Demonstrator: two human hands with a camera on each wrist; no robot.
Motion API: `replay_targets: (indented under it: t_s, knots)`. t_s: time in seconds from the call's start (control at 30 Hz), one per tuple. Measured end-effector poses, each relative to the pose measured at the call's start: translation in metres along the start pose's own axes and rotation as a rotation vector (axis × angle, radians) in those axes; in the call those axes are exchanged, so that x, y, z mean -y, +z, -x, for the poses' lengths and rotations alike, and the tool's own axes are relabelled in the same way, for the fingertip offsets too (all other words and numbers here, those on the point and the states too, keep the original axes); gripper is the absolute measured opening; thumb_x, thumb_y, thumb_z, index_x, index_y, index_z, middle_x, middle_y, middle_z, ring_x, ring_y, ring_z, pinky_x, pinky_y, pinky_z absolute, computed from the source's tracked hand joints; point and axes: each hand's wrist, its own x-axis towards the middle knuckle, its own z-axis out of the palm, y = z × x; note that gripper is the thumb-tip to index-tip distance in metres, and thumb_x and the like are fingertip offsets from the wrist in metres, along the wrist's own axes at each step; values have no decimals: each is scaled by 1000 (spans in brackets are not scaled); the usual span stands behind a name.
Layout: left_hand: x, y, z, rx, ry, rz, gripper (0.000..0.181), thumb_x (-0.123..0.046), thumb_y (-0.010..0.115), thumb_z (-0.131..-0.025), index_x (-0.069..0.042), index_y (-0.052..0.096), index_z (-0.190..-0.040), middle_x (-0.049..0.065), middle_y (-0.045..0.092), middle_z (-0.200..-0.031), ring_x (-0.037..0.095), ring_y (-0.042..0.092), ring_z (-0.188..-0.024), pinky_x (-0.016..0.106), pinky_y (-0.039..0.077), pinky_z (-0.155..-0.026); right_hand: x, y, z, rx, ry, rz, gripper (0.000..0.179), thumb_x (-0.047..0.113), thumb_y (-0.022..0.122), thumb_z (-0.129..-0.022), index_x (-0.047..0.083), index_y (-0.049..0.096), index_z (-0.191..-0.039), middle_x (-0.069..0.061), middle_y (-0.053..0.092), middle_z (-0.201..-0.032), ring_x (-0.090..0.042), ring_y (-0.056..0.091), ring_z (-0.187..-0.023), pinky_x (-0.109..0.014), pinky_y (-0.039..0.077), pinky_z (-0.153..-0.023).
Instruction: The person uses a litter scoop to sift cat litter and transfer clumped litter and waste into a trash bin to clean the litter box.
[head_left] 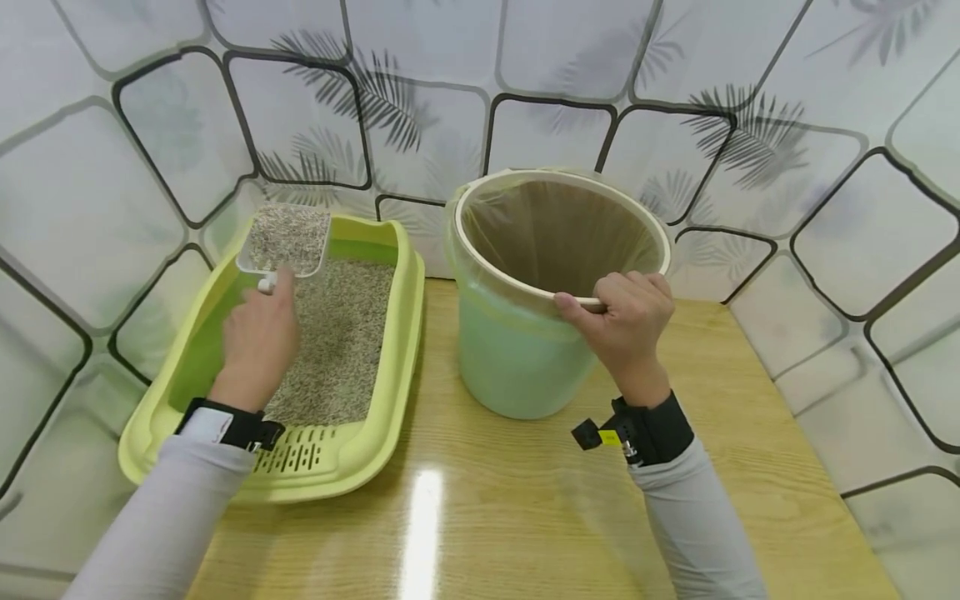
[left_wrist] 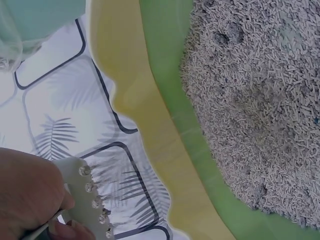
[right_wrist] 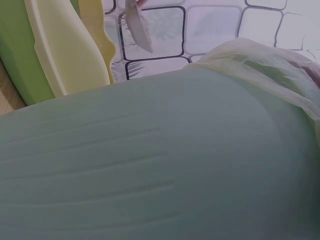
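Observation:
My left hand (head_left: 260,335) grips the handle of a white litter scoop (head_left: 288,240), raised over the back of a yellow-green litter box (head_left: 411,308). Pale pellets heap the scoop; in the left wrist view several poke through the slots of its underside (left_wrist: 82,192). Grey-beige cat litter (head_left: 341,350) covers the box floor, with a few darker clumps (left_wrist: 232,34) among it. To the right stands a mint-green trash can (head_left: 517,358), lined with a thin translucent bag (head_left: 555,221). My right hand (head_left: 624,321) holds its white rim (head_left: 491,271) at the front right, thumb outside.
The box and can stand side by side on a light wood-grain surface (head_left: 495,517), a narrow gap between them. Patterned wall covering (head_left: 427,125) rises close behind and on both sides. A slotted step (head_left: 300,450) forms the box's near end.

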Motion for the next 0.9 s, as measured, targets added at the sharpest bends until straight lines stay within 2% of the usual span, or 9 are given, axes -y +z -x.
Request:
replay_targets:
  t_s: [0.13,0.3,0.6,0.77,0.83,0.9]
  knots:
    - [-2,0,3,-42,-9,7,40,5,40,-90,-1,29,-128,24,41,-72,33,43,-47,35,33,-36,-1,0,0,13,7,9,80,72,51,-85,9,25,-44,-4,21,-42,-20,19,-40,-38,16,-52]
    - [-3,-2,5,-62,-16,12,42,5,40,-90,-3,27,-130,24,42,-73,32,42,-48,34,33,-37,-2,1,1,14,14,16,81,73,50,-85,9,25,-43,-4,22,-42,-20,19,-40,-37,16,-52]
    - [-5,-10,4,-163,12,3,39,4,40,-91,-4,29,-127,24,42,-74,30,40,-46,34,31,-36,-1,2,2,-3,25,15,81,74,51,-84,10,24,-43,-4,21,-41,-19,18,-40,-37,16,-53]
    - [-5,-14,3,-147,8,-3,39,3,40,-91,-5,29,-128,22,41,-73,30,40,-45,33,31,-36,-1,3,1,-9,26,14,81,74,51,-83,10,24,-42,-3,21,-41,-19,18,-41,-37,16,-53]
    - [-3,-15,2,-118,8,15,41,1,40,-92,-5,31,-131,23,43,-71,31,41,-46,34,32,-36,-1,3,1,-12,23,16,81,74,50,-84,10,24,-42,-3,20,-41,-19,17,-41,-37,16,-53]
    - [0,-16,0,-62,4,63,41,-5,38,-97,-5,32,-137,25,47,-69,32,44,-46,35,33,-37,-1,3,1,-18,23,15,81,74,50,-84,10,24,-42,-3,20,-41,-19,17,-41,-37,15,-53]
